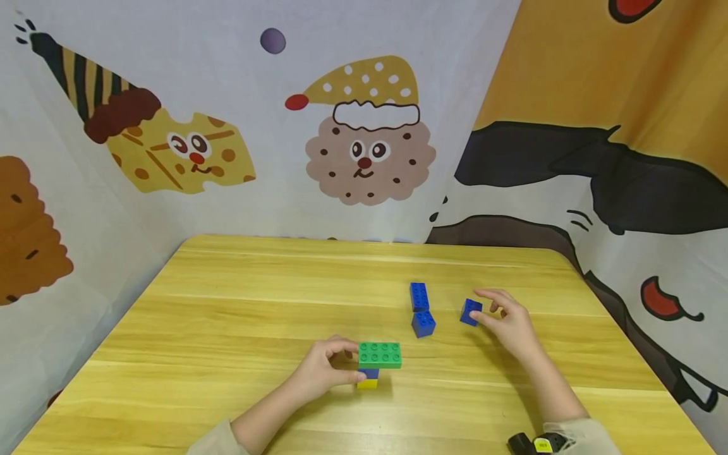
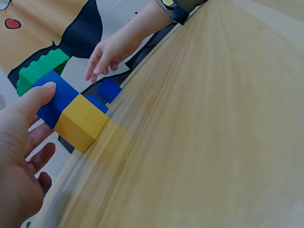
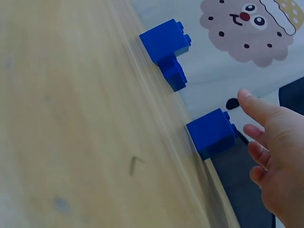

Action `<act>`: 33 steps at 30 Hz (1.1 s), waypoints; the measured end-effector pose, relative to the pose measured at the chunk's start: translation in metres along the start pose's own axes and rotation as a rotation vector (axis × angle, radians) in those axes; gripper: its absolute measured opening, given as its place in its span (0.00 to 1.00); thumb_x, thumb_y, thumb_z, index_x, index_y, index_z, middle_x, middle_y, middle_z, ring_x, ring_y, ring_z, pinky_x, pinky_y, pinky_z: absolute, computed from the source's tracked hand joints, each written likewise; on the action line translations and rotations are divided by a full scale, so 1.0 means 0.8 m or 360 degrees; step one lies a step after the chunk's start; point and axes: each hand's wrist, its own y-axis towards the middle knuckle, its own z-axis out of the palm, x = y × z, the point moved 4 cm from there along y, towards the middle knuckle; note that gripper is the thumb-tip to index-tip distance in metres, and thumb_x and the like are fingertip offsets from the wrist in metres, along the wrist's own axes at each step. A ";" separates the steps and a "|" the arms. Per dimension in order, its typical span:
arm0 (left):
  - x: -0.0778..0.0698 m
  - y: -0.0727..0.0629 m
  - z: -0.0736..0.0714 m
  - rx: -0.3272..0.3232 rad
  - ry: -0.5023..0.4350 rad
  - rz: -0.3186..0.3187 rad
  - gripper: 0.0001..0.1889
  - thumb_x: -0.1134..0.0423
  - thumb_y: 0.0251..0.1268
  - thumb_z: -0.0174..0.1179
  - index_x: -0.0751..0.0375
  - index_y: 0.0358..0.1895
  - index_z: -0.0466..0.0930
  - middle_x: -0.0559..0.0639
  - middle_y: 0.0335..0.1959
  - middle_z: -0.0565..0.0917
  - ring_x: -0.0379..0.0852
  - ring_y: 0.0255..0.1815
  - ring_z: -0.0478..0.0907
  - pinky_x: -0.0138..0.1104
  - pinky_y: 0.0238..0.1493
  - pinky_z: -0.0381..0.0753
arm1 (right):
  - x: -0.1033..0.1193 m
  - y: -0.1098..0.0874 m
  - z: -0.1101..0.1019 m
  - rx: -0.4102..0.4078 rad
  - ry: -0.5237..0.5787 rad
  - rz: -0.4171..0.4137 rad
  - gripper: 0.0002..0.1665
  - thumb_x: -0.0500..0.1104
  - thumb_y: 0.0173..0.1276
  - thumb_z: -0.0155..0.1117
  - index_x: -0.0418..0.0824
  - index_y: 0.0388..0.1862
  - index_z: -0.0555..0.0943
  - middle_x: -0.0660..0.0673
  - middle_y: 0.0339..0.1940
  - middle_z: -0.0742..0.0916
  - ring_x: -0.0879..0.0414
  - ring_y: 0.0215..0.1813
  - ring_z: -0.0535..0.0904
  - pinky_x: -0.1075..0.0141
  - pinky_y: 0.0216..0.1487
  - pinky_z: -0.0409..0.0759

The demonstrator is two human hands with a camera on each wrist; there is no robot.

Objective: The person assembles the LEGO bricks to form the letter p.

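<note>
My left hand [image 1: 324,370] grips a small stack of toy building bricks, its thumb pressed on the blue brick [image 2: 59,97] in the middle. A green eight-stud brick [image 1: 380,355] tops the stack and juts out to the right. At the bottom is a yellow brick [image 2: 81,122], close over the table. My right hand [image 1: 509,322] hovers at a square blue brick [image 1: 469,313] on the table. In the right wrist view that blue brick [image 3: 212,134] stands apart from the hand [image 3: 280,152], whose thumb and fingers are spread around nothing.
Left of the right hand, a long blue brick [image 1: 419,296] and a square blue brick [image 1: 423,323] sit end to end on the wooden table [image 1: 239,303]. A curtain [image 1: 227,63] with cartoon prints hangs behind the table's far edge.
</note>
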 end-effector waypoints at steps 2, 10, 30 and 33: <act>0.000 0.000 0.000 -0.0001 -0.0001 -0.0002 0.20 0.61 0.47 0.75 0.57 0.47 0.84 0.47 0.40 0.80 0.52 0.44 0.72 0.40 0.44 0.71 | -0.005 -0.001 0.000 0.0010 -0.0007 0.0026 0.25 0.38 0.58 0.73 0.36 0.55 0.80 0.40 0.48 0.81 0.58 0.37 0.69 0.70 0.31 0.66; 0.001 0.000 0.001 0.0001 -0.0011 -0.0006 0.20 0.61 0.47 0.75 0.57 0.47 0.84 0.48 0.40 0.80 0.52 0.44 0.71 0.39 0.43 0.71 | -0.020 -0.005 0.001 0.0076 -0.0057 0.0139 0.26 0.43 0.60 0.72 0.38 0.57 0.79 0.42 0.43 0.81 0.56 0.38 0.71 0.68 0.32 0.70; 0.002 -0.001 0.000 -0.0007 -0.0027 -0.0006 0.21 0.61 0.47 0.75 0.58 0.47 0.84 0.47 0.40 0.80 0.52 0.44 0.72 0.40 0.43 0.70 | -0.034 -0.010 0.005 0.0157 0.0014 0.0264 0.26 0.45 0.61 0.70 0.38 0.58 0.79 0.41 0.46 0.82 0.54 0.38 0.73 0.67 0.28 0.72; 0.002 -0.001 0.000 -0.0006 -0.0028 -0.0010 0.21 0.61 0.47 0.75 0.57 0.47 0.84 0.47 0.39 0.80 0.52 0.44 0.72 0.40 0.43 0.70 | -0.034 -0.010 0.005 0.0166 0.0022 0.0288 0.26 0.45 0.62 0.70 0.39 0.58 0.78 0.40 0.46 0.82 0.52 0.38 0.73 0.67 0.26 0.71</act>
